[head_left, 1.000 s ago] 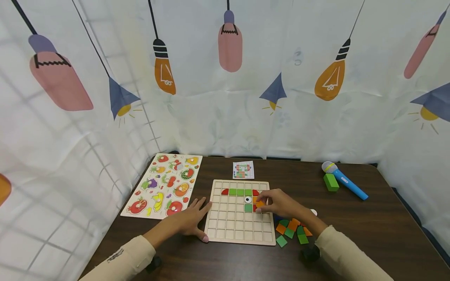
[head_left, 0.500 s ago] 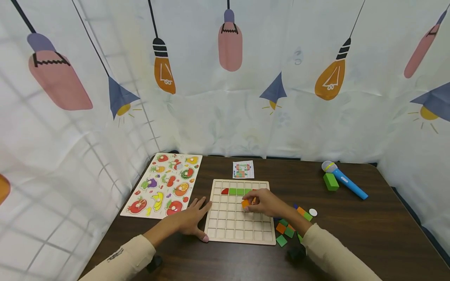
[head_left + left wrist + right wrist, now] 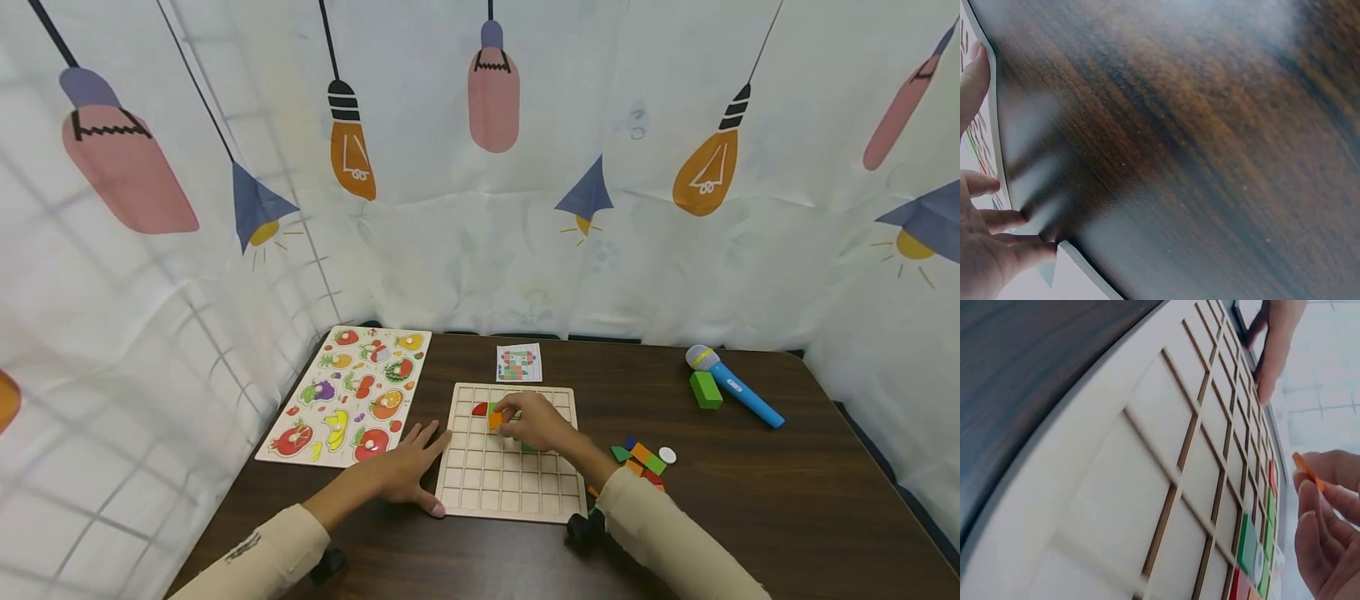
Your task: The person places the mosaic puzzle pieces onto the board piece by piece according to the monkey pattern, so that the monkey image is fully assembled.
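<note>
A pale wooden grid board lies on the table with coloured tiles set in its upper rows. My right hand pinches an orange square tile over the upper left of the grid, just below the red quarter-round tile. In the right wrist view the orange tile is held tilted between thumb and fingertips, apart from the board. My left hand spreads along the board's left edge, thumb near its lower corner. A green tile shows under my right hand, which hides most of the top row.
A fruit puzzle board lies at the left, a small pattern card behind the grid. Loose tiles are piled to the right, partly behind my right forearm. A green block and blue toy microphone sit at the back right.
My right hand has carried the orange tile leftward across the grid, from the right-hand columns to near the red tile at the left. My left hand has stayed at the board's edge.
</note>
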{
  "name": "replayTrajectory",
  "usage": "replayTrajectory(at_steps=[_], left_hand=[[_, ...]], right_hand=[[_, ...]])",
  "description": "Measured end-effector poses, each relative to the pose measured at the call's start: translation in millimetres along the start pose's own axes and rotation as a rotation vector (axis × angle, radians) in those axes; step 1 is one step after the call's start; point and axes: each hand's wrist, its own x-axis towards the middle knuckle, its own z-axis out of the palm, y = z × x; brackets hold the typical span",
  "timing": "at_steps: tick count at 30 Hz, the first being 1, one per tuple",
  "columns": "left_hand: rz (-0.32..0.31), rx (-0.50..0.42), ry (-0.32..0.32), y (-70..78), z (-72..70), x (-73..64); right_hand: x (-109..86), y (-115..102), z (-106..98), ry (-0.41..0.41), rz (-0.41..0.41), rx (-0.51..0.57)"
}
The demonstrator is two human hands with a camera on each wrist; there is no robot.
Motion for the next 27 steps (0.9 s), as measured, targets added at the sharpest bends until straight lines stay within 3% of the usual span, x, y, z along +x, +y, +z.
replayTrajectory(at_steps=[5, 14, 27], left_hand=[[-0.008, 0.004, -0.003, -0.4, 1.0, 0.6], [0.019, 0.007, 0.016, -1.0, 2.9, 1.4], [0.03, 0.015, 0.024, -3.0, 2.9, 2.4]], right_hand=[[10.4, -4.2, 11.0, 0.016, 0.063, 0.017], [23.6, -4.4, 29.2, 0.033, 0.16, -0.058], [28.6, -6.6, 33.0, 0.041, 0.143, -0.125]])
